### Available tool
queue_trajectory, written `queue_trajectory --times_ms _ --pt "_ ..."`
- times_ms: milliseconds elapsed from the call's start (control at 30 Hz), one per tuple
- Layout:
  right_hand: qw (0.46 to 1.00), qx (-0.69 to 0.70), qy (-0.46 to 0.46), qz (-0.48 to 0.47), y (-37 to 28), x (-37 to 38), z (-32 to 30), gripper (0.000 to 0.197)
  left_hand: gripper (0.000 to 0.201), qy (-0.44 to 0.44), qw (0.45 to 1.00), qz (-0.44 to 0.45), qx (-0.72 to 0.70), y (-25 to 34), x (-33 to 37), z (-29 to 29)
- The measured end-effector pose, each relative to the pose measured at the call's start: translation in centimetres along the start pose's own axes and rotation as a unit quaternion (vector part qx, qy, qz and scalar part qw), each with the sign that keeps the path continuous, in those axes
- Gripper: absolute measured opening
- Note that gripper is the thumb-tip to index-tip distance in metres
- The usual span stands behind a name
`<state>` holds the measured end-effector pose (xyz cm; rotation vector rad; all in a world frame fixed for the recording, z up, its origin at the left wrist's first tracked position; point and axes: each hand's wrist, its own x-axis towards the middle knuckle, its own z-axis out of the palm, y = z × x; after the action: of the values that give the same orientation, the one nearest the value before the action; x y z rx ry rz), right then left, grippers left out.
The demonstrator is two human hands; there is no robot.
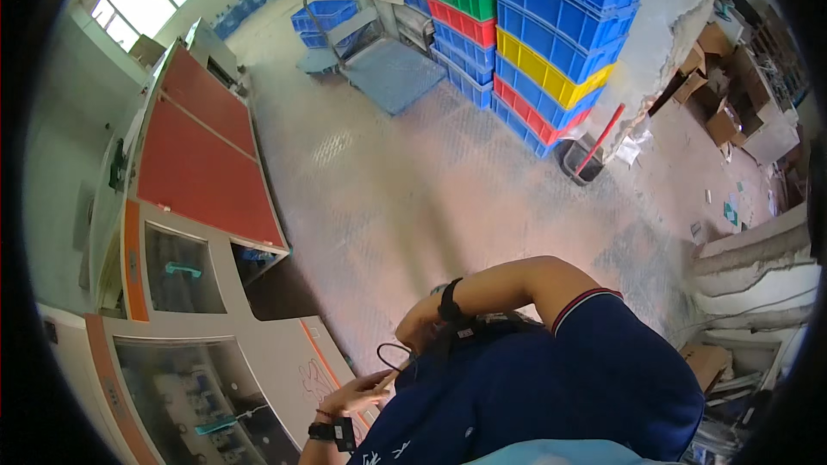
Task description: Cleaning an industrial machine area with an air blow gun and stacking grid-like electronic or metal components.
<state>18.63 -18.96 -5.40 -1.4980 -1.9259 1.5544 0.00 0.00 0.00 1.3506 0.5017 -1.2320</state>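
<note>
Low in the picture, my left hand (355, 394) is held close to the front of my dark blue shirt (517, 379), its fingers drawn together around something pale and narrow that I cannot make out. A black strap with a small box (334, 432) circles that wrist. My right arm bends across my body, and my right hand (417, 327) hangs just above and to the right of the left one. Its fingers are hidden, so their hold does not show. A black band (449, 301) is on the right wrist, and a thin black cable (394, 348) loops beside my hands.
Along the left stands a machine cabinet with red panels (211, 155) and glass doors (183, 269). Tall stacks of blue crates (560, 17), with some other colours, rise ahead. A platform cart (392, 73) is beyond, and a dustpan (579, 162) sits by the stack. Boxes (725, 123) lie right.
</note>
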Motion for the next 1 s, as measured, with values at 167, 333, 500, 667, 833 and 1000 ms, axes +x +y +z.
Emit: queue_trajectory --times_ms 167,333,500,667,833,1000 --pt "0.994 -0.051 0.086 0.038 4.1 -2.4 -4.1 0.021 0.05 0.013 0.997 0.072 -0.007 10.7 0.3 0.2" --pt "0.988 -0.021 0.152 0.035 7.2 -3.6 -4.6 0.02 0.046 -0.097 0.995 0.026 -0.008 15.1 3.6 -2.1" --pt "0.974 0.089 0.202 0.05 10.1 -5.6 -5.6 0.018 0.04 -0.111 0.99 -0.048 0.074 19.9 5.9 -3.7" --pt "0.965 0.039 0.257 -0.019 12.0 -4.5 -7.4 0.02 0.042 -0.115 0.971 -0.077 0.196 23.6 8.0 -4.8" --pt "0.963 0.016 0.268 0.036 11.9 -6.5 -10.5 0.024 0.043 -0.195 0.934 0.046 0.296 27.6 9.6 -2.5" --pt "0.963 0.162 0.201 0.073 13.2 -11.5 -15.0 0.029 0.058 -0.211 0.942 0.012 0.261 30.3 11.2 -8.9"
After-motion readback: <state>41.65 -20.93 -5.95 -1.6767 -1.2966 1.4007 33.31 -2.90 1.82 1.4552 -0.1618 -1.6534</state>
